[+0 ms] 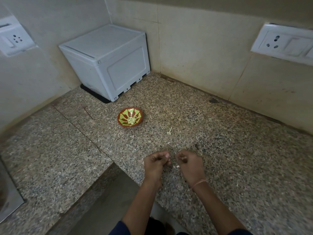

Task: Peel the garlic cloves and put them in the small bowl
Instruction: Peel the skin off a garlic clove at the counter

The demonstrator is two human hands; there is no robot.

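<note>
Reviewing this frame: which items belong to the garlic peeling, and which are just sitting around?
Part of the job: small bowl, peeled cloves in it, left hand, right hand (both curled, contents too small to tell), pale stalk scrap on the counter.
Lying about: white box, left wall socket, right wall socket.

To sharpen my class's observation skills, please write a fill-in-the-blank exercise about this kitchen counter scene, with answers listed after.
1. The peeled garlic cloves lie inside the small ___.
2. The white box stands in the far ___ of the counter, where two walls meet.
3. A thin wristband is on the person's ___ wrist.
Missing words: bowl; corner; right.
</note>
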